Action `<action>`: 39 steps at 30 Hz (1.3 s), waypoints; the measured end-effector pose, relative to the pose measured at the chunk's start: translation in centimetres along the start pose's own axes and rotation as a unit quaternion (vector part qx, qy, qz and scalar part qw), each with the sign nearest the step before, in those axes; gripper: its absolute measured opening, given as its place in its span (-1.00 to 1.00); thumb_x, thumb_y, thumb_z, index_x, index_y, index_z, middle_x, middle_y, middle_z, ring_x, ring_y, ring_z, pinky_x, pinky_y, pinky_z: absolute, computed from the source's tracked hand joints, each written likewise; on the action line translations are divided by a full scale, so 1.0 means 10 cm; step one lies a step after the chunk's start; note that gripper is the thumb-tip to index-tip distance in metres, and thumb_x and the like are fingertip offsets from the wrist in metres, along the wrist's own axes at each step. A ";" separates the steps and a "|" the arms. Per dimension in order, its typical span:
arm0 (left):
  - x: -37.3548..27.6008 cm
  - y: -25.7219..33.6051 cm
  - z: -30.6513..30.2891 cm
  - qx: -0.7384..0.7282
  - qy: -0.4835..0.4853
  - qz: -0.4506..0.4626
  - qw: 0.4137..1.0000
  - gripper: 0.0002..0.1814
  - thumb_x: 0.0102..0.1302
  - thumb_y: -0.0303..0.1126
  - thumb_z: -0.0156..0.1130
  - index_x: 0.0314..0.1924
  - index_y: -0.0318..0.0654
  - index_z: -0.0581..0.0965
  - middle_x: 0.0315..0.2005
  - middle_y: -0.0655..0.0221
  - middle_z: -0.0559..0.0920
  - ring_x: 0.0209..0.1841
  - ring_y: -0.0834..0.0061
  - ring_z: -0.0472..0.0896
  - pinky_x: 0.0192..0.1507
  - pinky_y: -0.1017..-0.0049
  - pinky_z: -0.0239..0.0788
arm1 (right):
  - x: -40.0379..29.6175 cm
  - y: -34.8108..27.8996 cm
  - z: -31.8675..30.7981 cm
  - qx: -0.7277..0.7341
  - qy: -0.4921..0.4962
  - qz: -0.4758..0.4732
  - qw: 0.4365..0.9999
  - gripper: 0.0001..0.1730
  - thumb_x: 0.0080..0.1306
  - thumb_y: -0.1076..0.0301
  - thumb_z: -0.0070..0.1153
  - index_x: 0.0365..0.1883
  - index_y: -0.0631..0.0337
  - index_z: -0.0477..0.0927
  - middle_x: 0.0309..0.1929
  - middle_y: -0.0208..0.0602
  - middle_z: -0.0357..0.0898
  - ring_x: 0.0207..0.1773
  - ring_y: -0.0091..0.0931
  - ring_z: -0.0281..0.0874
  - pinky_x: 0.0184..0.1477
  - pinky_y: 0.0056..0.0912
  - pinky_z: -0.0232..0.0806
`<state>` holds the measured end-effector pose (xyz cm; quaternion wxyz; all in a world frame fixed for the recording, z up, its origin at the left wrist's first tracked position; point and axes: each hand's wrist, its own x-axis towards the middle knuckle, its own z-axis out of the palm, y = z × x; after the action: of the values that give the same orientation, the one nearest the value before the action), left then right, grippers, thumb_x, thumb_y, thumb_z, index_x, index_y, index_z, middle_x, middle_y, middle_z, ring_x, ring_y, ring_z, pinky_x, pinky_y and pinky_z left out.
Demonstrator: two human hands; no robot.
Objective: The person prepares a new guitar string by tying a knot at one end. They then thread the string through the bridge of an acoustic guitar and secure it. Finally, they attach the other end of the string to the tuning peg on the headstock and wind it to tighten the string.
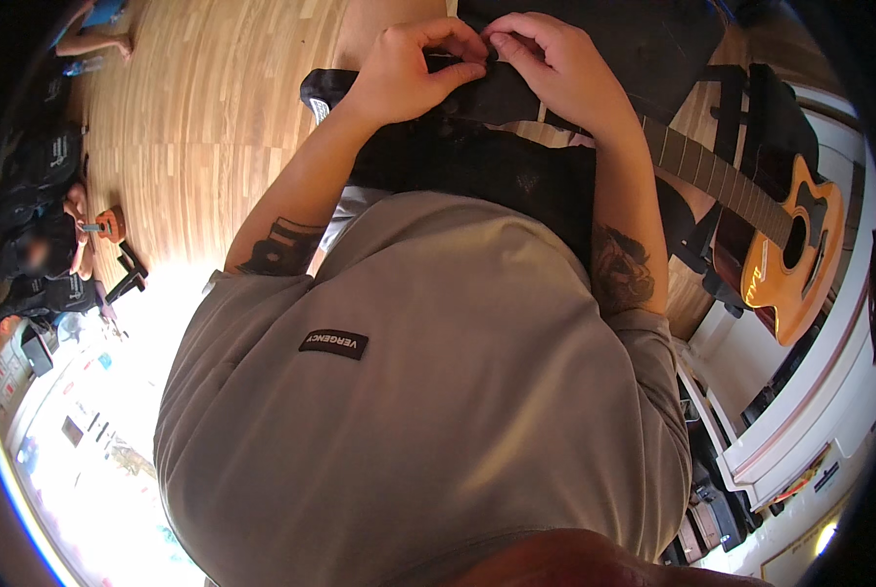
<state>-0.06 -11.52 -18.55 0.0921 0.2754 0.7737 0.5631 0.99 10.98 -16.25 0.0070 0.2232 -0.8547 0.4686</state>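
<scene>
My left hand (416,70) and my right hand (548,62) meet at the fingertips, near the top of the view. Both have thumb and fingers drawn together in a pinch; whether a small thing is between them is hidden. Just below the fingers lies black fabric or padding (497,92), across and in front of my lap. An acoustic guitar (776,286) with a cutaway body and orange-toned top is at the right. Its fretted neck (709,172) slants up and left, passing behind my right forearm. The neck's far end is hidden.
At the far left a seated person (38,242) is beside a small ukulele (110,224) and a black stand (126,271). Another person's bare leg (97,44) shows above, near a plastic bottle (84,67). A white shelf or cabinet edge (783,433) curves along the right, with dark cases (717,506) below.
</scene>
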 end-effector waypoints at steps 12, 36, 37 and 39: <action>0.05 -0.01 -0.10 0.133 -0.014 0.085 0.987 -0.84 0.27 -0.50 0.48 -0.13 -0.28 0.76 -0.17 0.38 0.79 -0.07 0.47 0.74 0.06 0.50 0.55 | -0.01 0.06 0.02 0.009 -0.005 0.017 1.000 -0.79 0.49 0.29 0.16 -0.06 0.18 0.71 -0.20 -0.16 0.70 -0.26 -0.30 0.67 -0.21 -0.29 0.46; 1.01 -0.51 -0.30 -0.115 -0.440 -0.122 0.882 -0.69 0.34 -0.52 0.36 0.08 -0.36 0.72 -0.21 0.36 0.78 -0.23 0.55 0.67 -0.17 0.55 0.53 | -0.06 -0.01 -0.08 -0.059 0.038 0.006 0.998 -0.75 0.20 0.19 0.53 -0.30 0.14 0.76 -0.45 -0.42 0.48 -0.51 -0.59 0.34 -0.46 -0.47 0.21; 1.01 -0.51 -0.31 -0.139 -0.445 -0.114 0.877 -0.69 0.35 -0.52 0.36 0.09 -0.36 0.71 -0.19 0.35 0.78 -0.23 0.55 0.67 -0.16 0.55 0.53 | -0.08 -0.02 -0.11 -0.060 0.035 -0.003 0.998 -0.74 0.20 0.19 0.54 -0.32 0.14 0.75 -0.45 -0.43 0.48 -0.51 -0.59 0.34 -0.46 -0.47 0.21; 1.00 -0.53 -0.32 -0.181 -0.444 -0.120 0.869 -0.69 0.36 -0.51 0.36 0.10 -0.36 0.71 -0.17 0.35 0.78 -0.22 0.54 0.67 -0.15 0.56 0.52 | -0.10 -0.01 -0.13 -0.056 0.034 -0.009 0.998 -0.74 0.20 0.19 0.53 -0.36 0.15 0.73 -0.46 -0.42 0.47 -0.51 -0.58 0.35 -0.46 -0.47 0.21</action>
<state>-11.51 -9.96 -20.64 0.5406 0.3803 0.5628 0.4964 1.64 12.37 -15.64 0.0525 0.2143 -0.8767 0.4276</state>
